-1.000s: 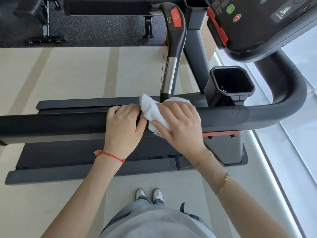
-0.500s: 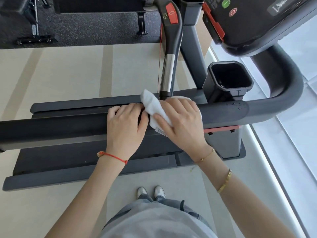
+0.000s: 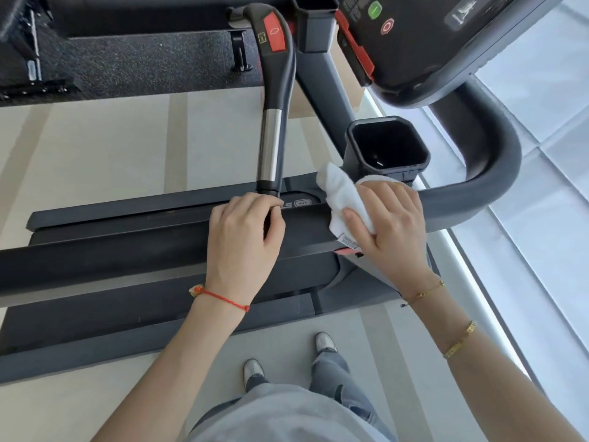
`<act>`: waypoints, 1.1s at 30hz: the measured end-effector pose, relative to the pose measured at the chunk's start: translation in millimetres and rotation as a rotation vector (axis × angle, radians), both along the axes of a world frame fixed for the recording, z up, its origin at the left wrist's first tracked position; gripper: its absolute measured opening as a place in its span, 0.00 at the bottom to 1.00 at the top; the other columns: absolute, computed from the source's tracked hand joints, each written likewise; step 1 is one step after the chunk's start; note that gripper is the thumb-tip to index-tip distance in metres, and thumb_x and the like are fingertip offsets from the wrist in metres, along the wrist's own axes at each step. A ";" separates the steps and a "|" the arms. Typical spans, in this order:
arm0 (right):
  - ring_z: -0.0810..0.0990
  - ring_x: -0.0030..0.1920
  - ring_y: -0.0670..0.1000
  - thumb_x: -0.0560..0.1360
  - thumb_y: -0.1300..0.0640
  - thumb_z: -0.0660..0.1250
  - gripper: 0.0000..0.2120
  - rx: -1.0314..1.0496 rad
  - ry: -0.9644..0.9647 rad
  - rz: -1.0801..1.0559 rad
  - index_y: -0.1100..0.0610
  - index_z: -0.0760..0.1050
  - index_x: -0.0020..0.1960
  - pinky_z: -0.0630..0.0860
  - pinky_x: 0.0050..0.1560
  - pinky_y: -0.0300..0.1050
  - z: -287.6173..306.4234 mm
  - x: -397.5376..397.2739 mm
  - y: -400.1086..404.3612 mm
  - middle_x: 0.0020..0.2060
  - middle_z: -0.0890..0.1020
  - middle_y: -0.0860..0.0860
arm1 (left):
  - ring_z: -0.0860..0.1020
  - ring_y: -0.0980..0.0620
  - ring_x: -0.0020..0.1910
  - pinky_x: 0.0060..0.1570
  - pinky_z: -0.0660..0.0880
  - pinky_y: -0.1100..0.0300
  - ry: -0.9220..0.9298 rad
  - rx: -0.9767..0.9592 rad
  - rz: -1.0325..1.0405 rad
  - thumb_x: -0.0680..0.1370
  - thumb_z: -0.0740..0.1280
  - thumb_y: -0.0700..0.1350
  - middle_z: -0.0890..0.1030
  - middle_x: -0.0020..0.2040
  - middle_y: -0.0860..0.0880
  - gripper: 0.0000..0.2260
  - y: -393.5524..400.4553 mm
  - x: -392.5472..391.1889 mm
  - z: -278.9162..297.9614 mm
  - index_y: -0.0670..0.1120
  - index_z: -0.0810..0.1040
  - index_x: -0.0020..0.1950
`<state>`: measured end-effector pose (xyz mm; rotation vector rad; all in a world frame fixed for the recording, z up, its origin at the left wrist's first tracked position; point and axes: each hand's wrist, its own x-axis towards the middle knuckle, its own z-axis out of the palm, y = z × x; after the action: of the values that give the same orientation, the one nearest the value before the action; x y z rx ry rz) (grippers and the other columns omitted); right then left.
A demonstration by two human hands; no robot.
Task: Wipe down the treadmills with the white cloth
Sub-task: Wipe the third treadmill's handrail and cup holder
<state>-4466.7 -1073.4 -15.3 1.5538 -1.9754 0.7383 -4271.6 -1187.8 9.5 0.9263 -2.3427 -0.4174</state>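
A dark grey treadmill fills the view, its side handrail (image 3: 111,250) running across the middle. My right hand (image 3: 389,228) grips a crumpled white cloth (image 3: 341,199) and presses it on the rail near the bend toward the console. My left hand (image 3: 242,240) lies over the rail just left of the cloth, fingers curled over its far edge. The cloth's small label hangs at its lower edge.
A black cup holder (image 3: 387,148) sits just behind the cloth. An inner handle (image 3: 274,90) with a chrome section and a red button rises behind my left hand. The console (image 3: 414,36) is at the top right. Pale floor and my shoes (image 3: 325,342) are below.
My right hand has slid the cloth to the right along the rail, toward the cup holder. My left hand has stayed on the rail, and a gap has opened between the hands.
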 end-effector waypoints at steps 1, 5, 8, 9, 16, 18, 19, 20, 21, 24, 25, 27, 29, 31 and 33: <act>0.75 0.46 0.55 0.81 0.49 0.59 0.14 0.007 0.009 0.016 0.57 0.77 0.54 0.69 0.54 0.49 1.9 -9.4 5.6 0.46 0.79 0.51 | 0.79 0.49 0.46 0.54 0.71 0.54 0.012 0.003 -0.017 0.80 0.63 0.41 0.83 0.48 0.52 0.08 4.8 -10.0 0.6 0.45 0.81 0.52; 0.77 0.48 0.55 0.81 0.47 0.60 0.16 0.097 0.032 0.172 0.58 0.78 0.57 0.69 0.54 0.49 5.8 -40.0 18.4 0.50 0.80 0.52 | 0.79 0.49 0.41 0.48 0.74 0.55 0.035 0.016 -0.020 0.79 0.64 0.39 0.83 0.46 0.51 0.07 23.4 -49.4 1.4 0.45 0.82 0.52; 0.77 0.49 0.56 0.80 0.46 0.61 0.18 0.113 0.048 0.251 0.58 0.78 0.60 0.69 0.54 0.49 6.3 -57.0 24.1 0.52 0.80 0.52 | 0.77 0.48 0.37 0.42 0.73 0.56 0.030 0.016 0.010 0.78 0.65 0.38 0.83 0.42 0.50 0.06 35.3 -71.5 2.9 0.44 0.81 0.50; 0.76 0.49 0.56 0.80 0.45 0.61 0.19 0.110 0.056 0.262 0.58 0.78 0.60 0.70 0.54 0.49 5.4 -60.1 25.5 0.52 0.80 0.53 | 0.77 0.48 0.37 0.41 0.73 0.57 0.027 0.014 0.016 0.77 0.65 0.38 0.82 0.41 0.50 0.06 37.7 -77.3 3.2 0.44 0.81 0.49; 0.76 0.48 0.57 0.81 0.44 0.59 0.21 0.106 0.079 0.291 0.60 0.78 0.59 0.71 0.54 0.50 5.1 -86.2 39.4 0.51 0.80 0.55 | 0.81 0.50 0.45 0.47 0.78 0.53 0.013 0.100 0.082 0.79 0.65 0.39 0.84 0.48 0.52 0.08 48.1 -107.1 9.9 0.45 0.81 0.55; 0.76 0.49 0.56 0.82 0.44 0.56 0.22 0.127 0.027 0.254 0.60 0.78 0.58 0.71 0.54 0.49 8.2 -99.8 48.3 0.51 0.80 0.55 | 0.81 0.52 0.44 0.46 0.78 0.56 0.012 0.083 0.116 0.80 0.64 0.41 0.83 0.47 0.52 0.08 50.9 -113.2 10.7 0.46 0.81 0.56; 0.76 0.49 0.56 0.82 0.44 0.55 0.21 0.140 -0.014 0.247 0.60 0.78 0.58 0.70 0.55 0.49 10.6 -104.0 51.0 0.51 0.80 0.54 | 0.81 0.53 0.44 0.45 0.78 0.56 0.008 0.079 0.132 0.81 0.63 0.42 0.83 0.47 0.53 0.08 52.0 -115.9 11.1 0.47 0.81 0.56; 0.75 0.50 0.55 0.82 0.45 0.54 0.21 0.150 -0.051 0.245 0.59 0.77 0.58 0.70 0.56 0.48 12.9 -106.3 52.5 0.51 0.79 0.53 | 0.81 0.53 0.44 0.45 0.78 0.56 0.003 0.077 0.145 0.81 0.63 0.42 0.84 0.46 0.53 0.08 52.7 -118.1 11.2 0.47 0.81 0.56; 0.75 0.51 0.55 0.82 0.45 0.54 0.20 0.158 -0.080 0.241 0.59 0.77 0.57 0.69 0.57 0.47 15.0 -107.3 53.4 0.51 0.79 0.53 | 0.81 0.53 0.44 0.45 0.78 0.56 0.000 0.079 0.155 0.81 0.63 0.42 0.84 0.47 0.52 0.09 52.9 -120.1 11.0 0.47 0.81 0.57; 0.74 0.50 0.54 0.82 0.45 0.52 0.19 0.152 -0.252 0.194 0.57 0.74 0.57 0.69 0.55 0.47 21.9 -111.7 56.7 0.49 0.78 0.51 | 0.81 0.53 0.46 0.47 0.79 0.55 0.016 0.114 0.178 0.81 0.63 0.43 0.83 0.48 0.52 0.10 52.8 -125.9 11.3 0.47 0.80 0.58; 0.73 0.48 0.52 0.82 0.43 0.51 0.18 0.127 -0.351 0.163 0.55 0.73 0.55 0.68 0.53 0.47 26.4 -115.3 56.7 0.47 0.76 0.49 | 0.80 0.54 0.46 0.48 0.79 0.55 0.028 0.130 0.184 0.81 0.63 0.44 0.83 0.49 0.53 0.10 52.4 -128.2 12.2 0.47 0.80 0.59; 0.68 0.44 0.49 0.82 0.42 0.49 0.13 0.048 -0.511 0.083 0.49 0.65 0.49 0.65 0.48 0.45 36.1 -127.3 51.7 0.41 0.71 0.42 | 0.80 0.55 0.48 0.50 0.79 0.53 0.038 0.151 0.185 0.81 0.62 0.45 0.82 0.51 0.53 0.11 49.7 -134.2 14.1 0.47 0.79 0.62; 0.65 0.41 0.49 0.83 0.44 0.50 0.10 0.010 -0.568 0.002 0.47 0.59 0.45 0.64 0.45 0.47 46.9 -141.0 40.3 0.37 0.66 0.41 | 0.80 0.55 0.49 0.51 0.79 0.52 0.034 0.180 0.183 0.82 0.61 0.47 0.81 0.55 0.53 0.13 43.8 -142.1 15.8 0.47 0.77 0.64; 0.67 0.44 0.52 0.83 0.46 0.51 0.11 0.065 -0.583 -0.052 0.51 0.62 0.47 0.67 0.49 0.51 53.6 -151.3 25.1 0.41 0.70 0.47 | 0.79 0.54 0.50 0.53 0.78 0.50 0.016 0.208 0.177 0.82 0.60 0.48 0.80 0.59 0.53 0.15 36.0 -150.1 17.1 0.47 0.75 0.67; 0.70 0.51 0.57 0.83 0.47 0.53 0.14 0.234 -0.639 -0.038 0.57 0.67 0.55 0.67 0.55 0.52 54.1 -154.2 9.2 0.50 0.74 0.54 | 0.79 0.53 0.54 0.55 0.77 0.49 -0.011 0.232 0.164 0.82 0.59 0.50 0.78 0.63 0.52 0.17 26.7 -157.8 17.4 0.47 0.72 0.70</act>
<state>-4620.9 -1064.1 38.8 1.5233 -2.6202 1.1259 -4429.4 -1161.2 26.8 1.2216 -2.2385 -0.6275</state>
